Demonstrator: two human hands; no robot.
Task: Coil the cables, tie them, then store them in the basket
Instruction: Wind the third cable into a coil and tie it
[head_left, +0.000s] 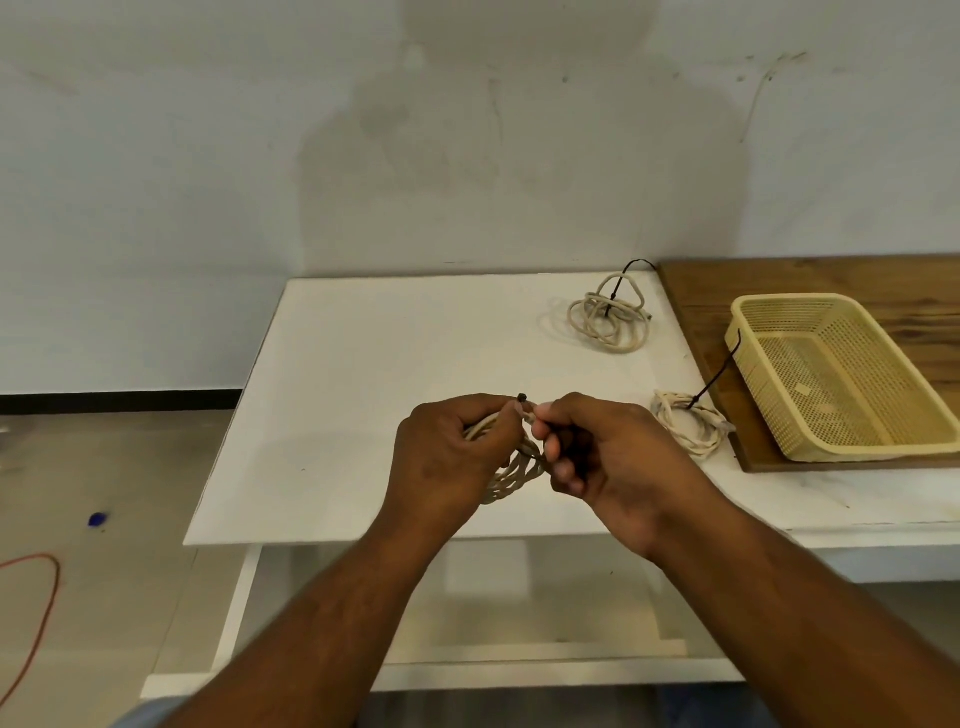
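My left hand (447, 457) grips a coiled cream cable (511, 475) above the front of the white table (353, 395). My right hand (602, 457) pinches a thin black tie (522, 398) wrapped at the top of that coil. A second cream coil (688, 423) with a black tie standing up from it lies to the right, beside the basket. A third, looser cream cable (609, 317) with a black tie lies at the back of the table. The yellow perforated basket (748, 358) stands on the right with nothing in it.
The basket rests on a brown wooden board (805, 280) that covers the table's right side. A wall runs close behind the table. On the floor to the left lie an orange cord (44, 597) and a small blue object (97, 518).
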